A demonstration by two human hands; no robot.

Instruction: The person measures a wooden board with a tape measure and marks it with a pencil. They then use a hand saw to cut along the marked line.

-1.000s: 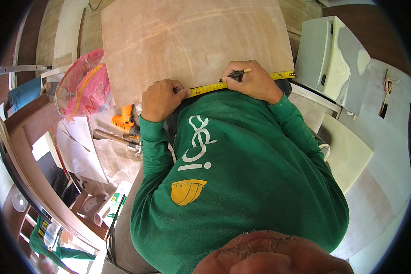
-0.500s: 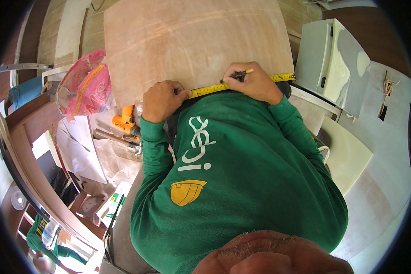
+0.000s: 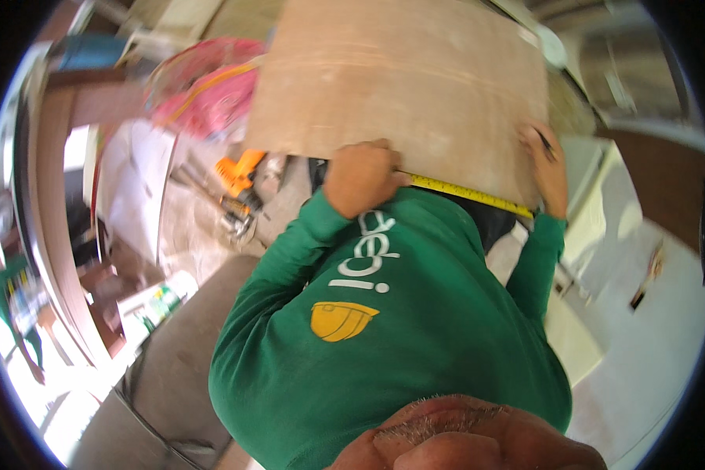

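Plywood (image 3: 403, 86), one sheet, left hand (image 3: 364, 178) gripping one tape measure (image 3: 470, 192), right hand (image 3: 547, 172) holding one pencil (image 3: 545, 143) (probably, it's blurred)

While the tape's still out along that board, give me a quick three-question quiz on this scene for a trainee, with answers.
1. True or false: the thin yellow tape measure runs along the edge of the rectangular light-brown wooden board nearest the person's body.
2. Where is the pistol-shaped orange power drill?
a) on top of the board
b) to the left of the person's bare left hand
c) beyond the board's far edge
3. Which hand holds the slim dark marking tool?

Key:
1. True
2. b
3. The bare right hand
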